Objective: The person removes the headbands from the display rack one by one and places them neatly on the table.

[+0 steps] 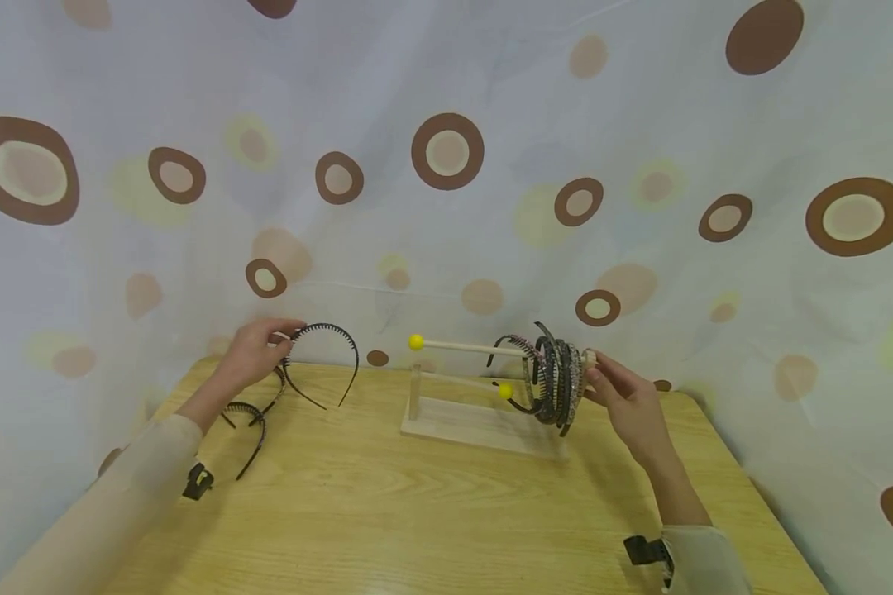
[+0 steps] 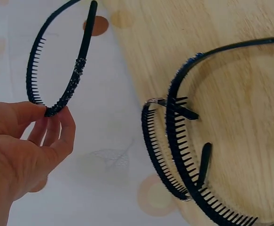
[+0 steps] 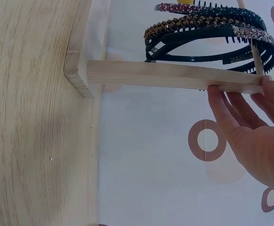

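Note:
My left hand [image 1: 253, 354] pinches a black toothed headband [image 1: 323, 326] between thumb and fingers, holding it up above the far left of the table. In the left wrist view, dark glitter covers part of this headband [image 2: 70, 92]. My right hand [image 1: 632, 409] grips the upper end of the upright post [image 3: 174, 76] of a wooden headband stand [image 1: 476, 426]. Several headbands [image 1: 558, 384], some sparkly, hang bunched on the stand's rod near that post. Two more toothed headbands, one in front [image 2: 180, 155] and one behind it [image 2: 158, 150], lie on the table below my left hand.
The stand's upper rod [image 1: 469, 347] ends in a yellow ball [image 1: 416, 342] and points left. A second yellow ball [image 1: 505, 392] sits lower. The light wooden table [image 1: 387, 512] meets a dotted curtain [image 1: 446, 240] at the back and sides.

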Action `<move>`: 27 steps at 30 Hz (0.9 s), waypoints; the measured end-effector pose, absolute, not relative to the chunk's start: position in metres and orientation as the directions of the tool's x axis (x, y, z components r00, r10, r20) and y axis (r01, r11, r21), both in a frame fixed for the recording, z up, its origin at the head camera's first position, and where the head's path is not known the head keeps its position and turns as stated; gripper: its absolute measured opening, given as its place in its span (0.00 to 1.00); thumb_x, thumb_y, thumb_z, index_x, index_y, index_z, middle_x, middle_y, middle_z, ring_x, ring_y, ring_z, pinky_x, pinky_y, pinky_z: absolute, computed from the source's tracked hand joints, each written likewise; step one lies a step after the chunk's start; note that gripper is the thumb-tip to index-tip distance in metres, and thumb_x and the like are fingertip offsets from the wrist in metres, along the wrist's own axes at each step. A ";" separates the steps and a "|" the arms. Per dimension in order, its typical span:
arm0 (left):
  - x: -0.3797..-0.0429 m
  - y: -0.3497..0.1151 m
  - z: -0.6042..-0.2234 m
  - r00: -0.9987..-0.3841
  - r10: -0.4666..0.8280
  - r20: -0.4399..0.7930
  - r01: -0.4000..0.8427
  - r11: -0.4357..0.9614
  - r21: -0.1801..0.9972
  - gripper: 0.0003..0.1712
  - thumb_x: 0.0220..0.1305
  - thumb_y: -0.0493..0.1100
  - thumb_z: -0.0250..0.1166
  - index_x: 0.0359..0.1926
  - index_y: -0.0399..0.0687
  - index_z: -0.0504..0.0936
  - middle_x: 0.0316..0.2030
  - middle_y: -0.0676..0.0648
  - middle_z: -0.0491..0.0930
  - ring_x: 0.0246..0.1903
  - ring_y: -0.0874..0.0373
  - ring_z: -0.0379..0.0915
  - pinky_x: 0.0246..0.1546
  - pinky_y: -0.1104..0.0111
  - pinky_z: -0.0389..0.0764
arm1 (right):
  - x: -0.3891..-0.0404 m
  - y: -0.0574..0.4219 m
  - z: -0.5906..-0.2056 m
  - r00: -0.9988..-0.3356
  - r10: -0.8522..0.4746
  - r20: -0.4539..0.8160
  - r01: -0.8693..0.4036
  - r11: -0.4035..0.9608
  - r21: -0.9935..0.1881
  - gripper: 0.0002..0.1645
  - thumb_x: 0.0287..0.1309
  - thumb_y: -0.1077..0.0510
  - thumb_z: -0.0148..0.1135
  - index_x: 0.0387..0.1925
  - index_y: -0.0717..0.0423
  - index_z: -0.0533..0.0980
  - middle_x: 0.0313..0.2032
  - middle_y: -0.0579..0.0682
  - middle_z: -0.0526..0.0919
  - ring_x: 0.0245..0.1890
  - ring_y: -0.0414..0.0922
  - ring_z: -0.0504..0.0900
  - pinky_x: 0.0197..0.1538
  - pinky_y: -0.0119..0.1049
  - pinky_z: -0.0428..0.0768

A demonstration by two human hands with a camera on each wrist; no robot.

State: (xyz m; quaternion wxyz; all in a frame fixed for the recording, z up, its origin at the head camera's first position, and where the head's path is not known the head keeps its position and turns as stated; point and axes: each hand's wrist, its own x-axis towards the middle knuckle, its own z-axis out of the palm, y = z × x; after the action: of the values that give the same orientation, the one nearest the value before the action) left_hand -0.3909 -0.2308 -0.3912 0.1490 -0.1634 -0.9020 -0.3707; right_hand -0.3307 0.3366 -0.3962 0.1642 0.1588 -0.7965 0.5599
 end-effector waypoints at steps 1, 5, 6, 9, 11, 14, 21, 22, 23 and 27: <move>-0.395 -0.233 -0.396 -0.911 0.182 0.370 0.390 0.672 0.630 0.22 0.70 0.28 0.57 0.63 0.32 0.78 0.53 0.31 0.79 0.51 0.34 0.78 0.37 0.57 0.82 | -0.331 0.337 -0.396 -0.895 -0.067 0.440 -0.437 0.326 -0.838 0.32 0.76 0.52 0.55 0.74 0.61 0.64 0.64 0.68 0.73 0.49 0.36 0.84 0.51 0.36 0.81; -0.410 -0.241 -0.415 -0.940 0.162 0.300 0.328 0.669 0.667 0.20 0.72 0.30 0.58 0.63 0.30 0.77 0.56 0.31 0.78 0.52 0.35 0.77 0.40 0.56 0.82 | -0.329 0.337 -0.396 -0.894 -0.055 0.444 -0.435 0.335 -0.836 0.33 0.76 0.52 0.56 0.74 0.62 0.64 0.65 0.69 0.71 0.48 0.36 0.85 0.50 0.35 0.81; -0.413 -0.242 -0.419 -0.943 0.160 0.291 0.320 0.670 0.669 0.20 0.72 0.30 0.58 0.63 0.30 0.77 0.56 0.31 0.78 0.52 0.35 0.76 0.40 0.56 0.82 | -0.329 0.337 -0.396 -0.894 -0.052 0.445 -0.435 0.337 -0.835 0.32 0.76 0.52 0.56 0.74 0.62 0.65 0.65 0.70 0.71 0.47 0.36 0.85 0.50 0.35 0.81; -0.421 -0.245 -0.428 -0.946 0.154 0.286 0.312 0.673 0.670 0.19 0.71 0.29 0.58 0.61 0.28 0.78 0.55 0.29 0.78 0.51 0.33 0.77 0.41 0.53 0.82 | -0.328 0.335 -0.396 -0.894 -0.050 0.445 -0.435 0.335 -0.836 0.32 0.76 0.53 0.56 0.74 0.63 0.65 0.64 0.69 0.72 0.47 0.36 0.85 0.50 0.35 0.82; -0.425 -0.247 -0.432 -0.946 0.151 0.287 0.310 0.680 0.664 0.18 0.71 0.29 0.58 0.59 0.27 0.79 0.54 0.29 0.79 0.51 0.33 0.77 0.43 0.51 0.82 | -0.329 0.334 -0.395 -0.894 -0.048 0.446 -0.435 0.328 -0.838 0.32 0.76 0.53 0.56 0.73 0.63 0.65 0.63 0.70 0.72 0.47 0.36 0.85 0.50 0.35 0.81; -0.430 -0.248 -0.438 -0.950 0.156 0.269 0.299 0.698 0.651 0.18 0.71 0.29 0.57 0.58 0.26 0.79 0.54 0.29 0.79 0.51 0.33 0.77 0.44 0.50 0.82 | -0.328 0.333 -0.396 -0.893 -0.044 0.447 -0.437 0.318 -0.841 0.31 0.76 0.54 0.56 0.73 0.63 0.66 0.63 0.69 0.73 0.47 0.36 0.84 0.50 0.36 0.82; -0.435 -0.244 -0.444 -0.969 0.153 0.195 0.245 0.715 0.655 0.22 0.70 0.29 0.53 0.62 0.24 0.74 0.53 0.27 0.78 0.53 0.31 0.75 0.38 0.54 0.81 | -0.330 0.332 -0.396 -0.890 -0.044 0.454 -0.444 0.314 -0.839 0.30 0.76 0.55 0.57 0.72 0.63 0.67 0.61 0.68 0.75 0.48 0.37 0.85 0.50 0.36 0.82; -0.435 -0.243 -0.444 -0.969 0.156 0.190 0.243 0.714 0.657 0.22 0.69 0.29 0.53 0.63 0.24 0.73 0.53 0.27 0.78 0.53 0.31 0.74 0.38 0.54 0.81 | -0.331 0.332 -0.396 -0.888 -0.044 0.457 -0.447 0.314 -0.838 0.30 0.76 0.55 0.57 0.72 0.63 0.67 0.61 0.67 0.75 0.48 0.37 0.85 0.50 0.36 0.82; -0.436 -0.242 -0.445 -0.969 0.157 0.189 0.243 0.715 0.655 0.23 0.69 0.29 0.53 0.63 0.24 0.72 0.53 0.27 0.78 0.53 0.31 0.74 0.39 0.54 0.81 | -0.331 0.332 -0.397 -0.887 -0.045 0.460 -0.450 0.314 -0.836 0.30 0.75 0.55 0.57 0.72 0.64 0.67 0.61 0.67 0.75 0.48 0.37 0.85 0.50 0.36 0.82; -0.439 -0.240 -0.446 -0.969 0.167 0.185 0.248 0.718 0.651 0.25 0.69 0.29 0.53 0.65 0.24 0.69 0.53 0.28 0.79 0.54 0.31 0.74 0.41 0.52 0.81 | -0.332 0.334 -0.397 -0.885 -0.040 0.464 -0.452 0.316 -0.834 0.30 0.75 0.55 0.57 0.72 0.65 0.67 0.61 0.66 0.76 0.48 0.38 0.85 0.50 0.37 0.82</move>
State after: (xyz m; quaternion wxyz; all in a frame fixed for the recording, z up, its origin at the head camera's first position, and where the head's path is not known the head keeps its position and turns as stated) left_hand -0.4395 -0.2398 -0.4465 0.0564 -0.1119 -0.9250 -0.3588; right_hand -0.3320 0.3337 -0.3971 0.1825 0.1558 -0.7904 0.5637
